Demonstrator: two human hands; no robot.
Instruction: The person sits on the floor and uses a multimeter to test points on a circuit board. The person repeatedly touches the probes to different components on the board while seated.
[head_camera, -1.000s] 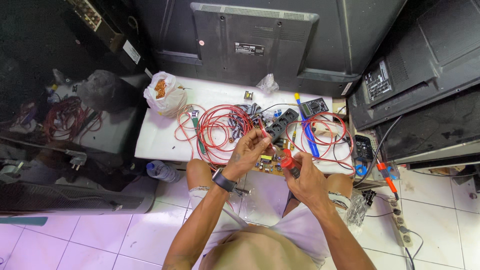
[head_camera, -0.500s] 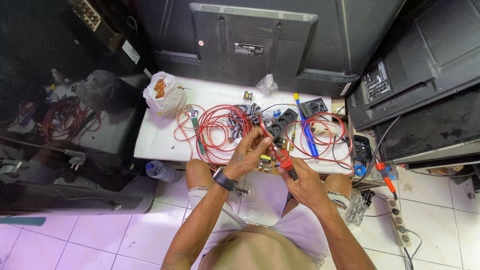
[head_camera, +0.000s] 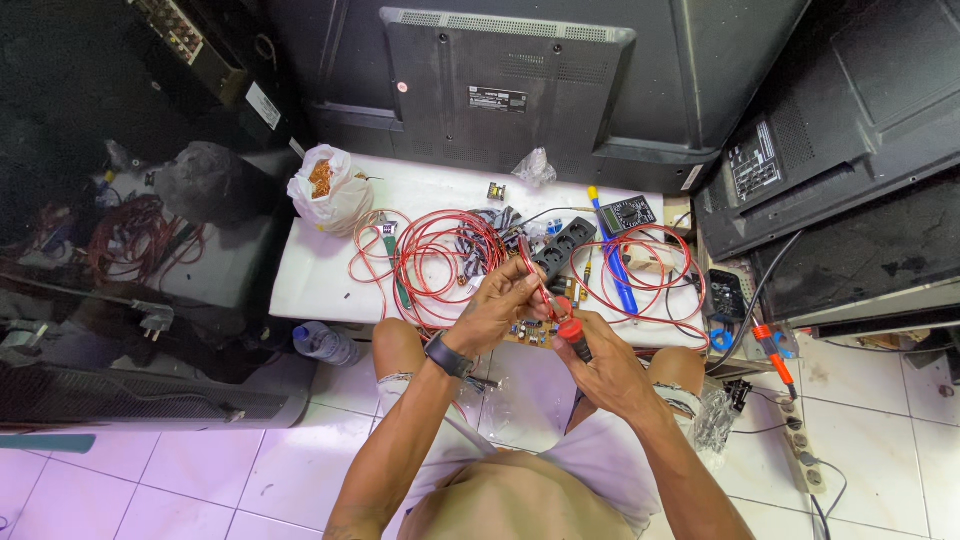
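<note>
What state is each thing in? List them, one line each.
left hand: pinching a red wire
right hand: gripping a red-handled tool
circuit board: under the hands, partly hidden
red wire coils: loose, tangled on the white table
black power strip: lying flat
multimeter: lying face up
white plastic bag: tied shut

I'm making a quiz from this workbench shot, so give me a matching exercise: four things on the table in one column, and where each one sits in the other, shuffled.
Things:
1. plastic bag
2. multimeter
3. power strip
4. circuit board

Places:
A. near edge of the table, under the hands
B. back left of the table
C. back right, by the blue tool
D. middle, among the red wire

Pairs: 1-B, 2-C, 3-D, 4-A
</note>
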